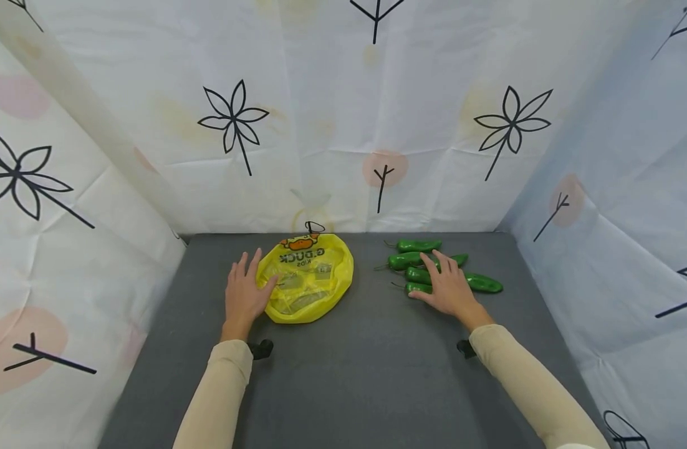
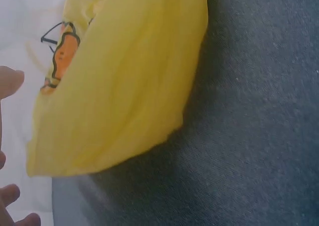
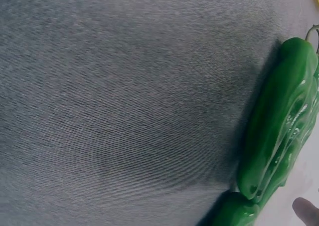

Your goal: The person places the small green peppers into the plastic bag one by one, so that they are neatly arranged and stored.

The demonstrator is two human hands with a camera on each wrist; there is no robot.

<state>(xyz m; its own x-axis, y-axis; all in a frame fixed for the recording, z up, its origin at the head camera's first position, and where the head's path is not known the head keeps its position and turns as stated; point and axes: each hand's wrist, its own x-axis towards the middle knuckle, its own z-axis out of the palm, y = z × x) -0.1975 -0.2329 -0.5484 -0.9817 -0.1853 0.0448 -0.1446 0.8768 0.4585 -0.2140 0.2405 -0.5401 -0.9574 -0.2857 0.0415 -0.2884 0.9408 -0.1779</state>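
A yellow plastic bag [image 1: 335, 280] with an orange duck print and dark lettering stands at the back of the grey table, its mouth spread round. Beside its left edge is my left hand [image 1: 245, 296], fingers spread and gripping nothing; the thumb overlaps the bag in the head view, and whether it touches I cannot tell. Several long green peppers [image 1: 484, 284] with thin stems lie in a group at the back right. Over them is my right hand [image 1: 449, 292], fingers apart and partly covering them. The right wrist view has one glossy pepper [image 3: 271, 121] up close, with a fingertip [image 3: 306, 212] near it.
The dark grey table [image 1: 343, 386] ends at the back against a white patterned cloth [image 1: 332, 112]. More of this cloth [image 1: 618, 249] hangs along both sides. A stretch of table separates the bag from the peppers.
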